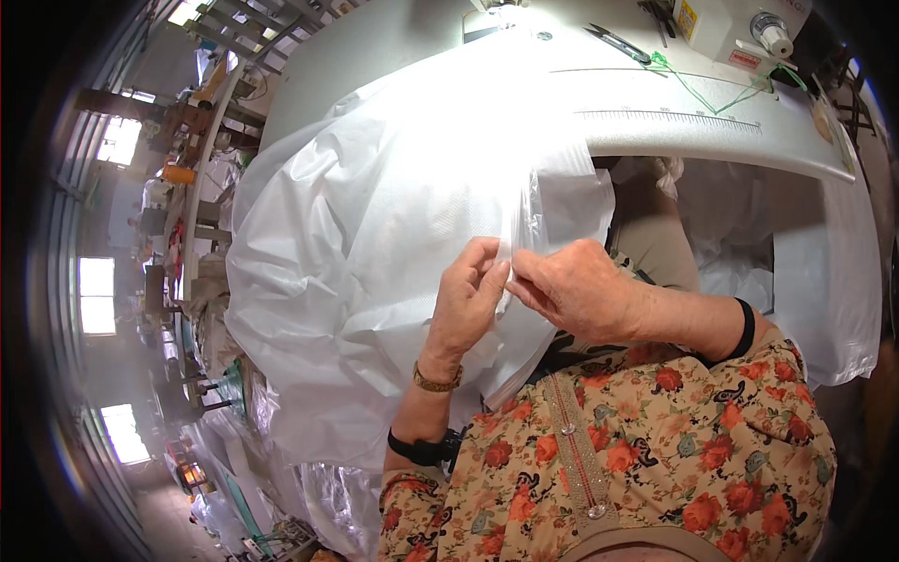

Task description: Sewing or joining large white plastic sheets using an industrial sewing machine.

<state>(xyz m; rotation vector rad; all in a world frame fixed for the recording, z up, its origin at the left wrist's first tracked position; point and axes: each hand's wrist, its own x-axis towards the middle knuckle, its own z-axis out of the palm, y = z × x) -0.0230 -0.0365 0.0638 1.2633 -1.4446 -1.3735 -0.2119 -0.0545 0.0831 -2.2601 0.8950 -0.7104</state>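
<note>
A large sheet of thin white plastic-like fabric drapes from the sewing machine table down over my lap. Its far end lies under bright light by the needle area, where glare hides the detail. My left hand pinches the folded edge of the sheet between thumb and fingers. Close against it, my right hand is closed on the same edge, fingertips almost touching the left ones. The narrow folded edge runs from my fingers up toward the machine.
Thread snips lie on the machine table near tangled green thread. The white machine head with a knob stands at the far right. More white sheeting hangs at right. Shelves and windows line the left side.
</note>
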